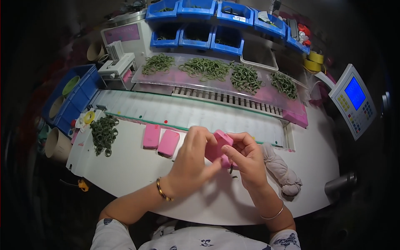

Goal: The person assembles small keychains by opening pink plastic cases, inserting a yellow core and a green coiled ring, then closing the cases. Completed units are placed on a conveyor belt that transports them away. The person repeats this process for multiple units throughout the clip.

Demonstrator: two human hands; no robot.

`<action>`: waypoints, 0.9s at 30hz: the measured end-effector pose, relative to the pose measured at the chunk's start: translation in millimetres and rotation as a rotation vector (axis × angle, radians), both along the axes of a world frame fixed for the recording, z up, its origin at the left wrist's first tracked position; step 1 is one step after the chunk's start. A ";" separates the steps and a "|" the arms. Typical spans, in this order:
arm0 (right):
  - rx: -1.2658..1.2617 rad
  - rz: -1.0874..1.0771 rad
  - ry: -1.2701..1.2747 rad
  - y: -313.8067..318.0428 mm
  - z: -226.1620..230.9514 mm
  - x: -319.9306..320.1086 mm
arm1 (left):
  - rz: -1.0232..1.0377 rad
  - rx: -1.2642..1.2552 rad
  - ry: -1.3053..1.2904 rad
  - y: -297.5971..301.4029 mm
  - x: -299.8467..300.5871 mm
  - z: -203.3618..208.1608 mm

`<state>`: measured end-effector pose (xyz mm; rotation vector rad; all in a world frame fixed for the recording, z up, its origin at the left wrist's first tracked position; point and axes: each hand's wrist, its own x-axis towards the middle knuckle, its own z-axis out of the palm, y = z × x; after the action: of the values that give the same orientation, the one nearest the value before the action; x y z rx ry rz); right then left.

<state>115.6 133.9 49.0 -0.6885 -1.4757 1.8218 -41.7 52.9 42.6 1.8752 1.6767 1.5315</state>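
Observation:
My left hand (189, 160) and my right hand (248, 160) both grip a pink block (213, 152), held tilted above the white table. The left fingers close on its left side; the right thumb and fingers pinch its right edge. A small dark piece (231, 168) sticks out below the block beside my right hand, too small to name. Two more pink blocks (168, 142) lie side by side on the table, left of my hands. To their left is a heap of dark green rings (104, 134).
Beyond my hands runs a long flat tray (187, 114). Behind it, a clear shelf (166, 79) bears several heaps of green rings, with blue bins (196, 35) above. A grey cloth roll (281, 171) lies at right, near a control panel (354, 100).

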 end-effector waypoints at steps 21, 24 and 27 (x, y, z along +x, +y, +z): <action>0.026 -0.115 -0.058 16.8 -6.1 21.8 | 0.515 -0.265 0.715 5.9 -116.6 -21.3; 0.066 -0.184 -0.025 24.6 -3.3 27.3 | 0.384 -0.237 0.810 -18.4 -79.2 -20.6; 0.102 -0.263 0.023 31.6 1.8 33.2 | 0.273 -0.308 0.773 -27.7 -63.5 -30.2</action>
<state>148.9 165.5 50.8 -0.7692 -1.3819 1.5395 -105.2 25.2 12.4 2.2725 2.3823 0.5362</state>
